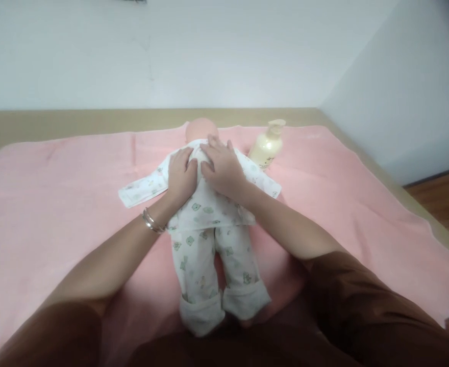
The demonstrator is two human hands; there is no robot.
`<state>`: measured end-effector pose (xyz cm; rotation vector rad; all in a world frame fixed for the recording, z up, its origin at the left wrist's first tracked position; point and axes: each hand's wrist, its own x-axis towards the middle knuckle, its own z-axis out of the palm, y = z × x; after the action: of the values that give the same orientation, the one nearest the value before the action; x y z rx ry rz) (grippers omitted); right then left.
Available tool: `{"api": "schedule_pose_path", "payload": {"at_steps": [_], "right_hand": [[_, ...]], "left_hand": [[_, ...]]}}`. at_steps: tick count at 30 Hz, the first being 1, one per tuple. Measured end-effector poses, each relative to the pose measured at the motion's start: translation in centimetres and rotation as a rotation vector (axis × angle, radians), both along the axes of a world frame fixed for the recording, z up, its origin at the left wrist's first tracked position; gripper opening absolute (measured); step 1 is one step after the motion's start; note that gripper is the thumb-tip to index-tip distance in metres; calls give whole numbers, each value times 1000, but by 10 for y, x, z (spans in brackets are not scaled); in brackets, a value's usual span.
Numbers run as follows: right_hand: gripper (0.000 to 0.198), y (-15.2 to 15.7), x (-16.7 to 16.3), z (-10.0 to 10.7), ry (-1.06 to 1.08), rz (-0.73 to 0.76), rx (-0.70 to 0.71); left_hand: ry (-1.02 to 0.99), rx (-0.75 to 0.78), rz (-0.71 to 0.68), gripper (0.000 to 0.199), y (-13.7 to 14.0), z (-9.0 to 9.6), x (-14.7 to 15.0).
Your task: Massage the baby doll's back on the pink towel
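A baby doll [217,209] lies stretched out on a pink cloth, its bald head [201,128] at the far end and its legs toward me. It wears a white printed long-sleeved top and matching trousers [196,260] with turned-up cuffs. My left hand [182,173] rests open on the left of the doll's upper body. Beside it, my right hand [224,167] lies open on the right, fingers spread near the collar. Both thumbs point inward along the middle of the top. The doll's face is not visible.
A cream pump bottle [266,148] stands right of the doll, near its sleeve. The pink cloth [75,204] covers most of the tan surface [25,122]. White walls rise behind and at the right; wooden floor [446,199] shows at the right edge.
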<state>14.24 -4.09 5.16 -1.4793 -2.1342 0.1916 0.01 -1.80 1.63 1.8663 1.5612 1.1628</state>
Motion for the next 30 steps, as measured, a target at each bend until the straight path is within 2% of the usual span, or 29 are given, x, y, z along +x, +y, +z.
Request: {"api": "schedule_pose_path", "payload": {"at_steps": [5,11,13,16,18,23,27,30], "right_hand": [[61,-9,0,14,37,-42,58],[56,-4,-3,5,-136,65,-140],[56,-6,-2,12,-149,94,-168],[60,-13,4,34,-150,114,-157],[64,-15,14,50,-126,60,-85],[64,0,60,74,-19,-244,159],[61,25,98,70,28,-409,203],[63,40,112,59,-12,-407,130]], "left_hand": [[-11,-14,-3,41,-2,2,0],[-12,-2,-15,44,-2,4,1],[-8,10,-25,42,-2,5,1],[-4,24,-32,39,-3,5,1],[4,17,-21,38,-3,5,1],[19,4,-6,42,-3,5,1],[110,-14,-27,48,-2,8,1],[221,-38,-67,57,1,10,-1]]}}
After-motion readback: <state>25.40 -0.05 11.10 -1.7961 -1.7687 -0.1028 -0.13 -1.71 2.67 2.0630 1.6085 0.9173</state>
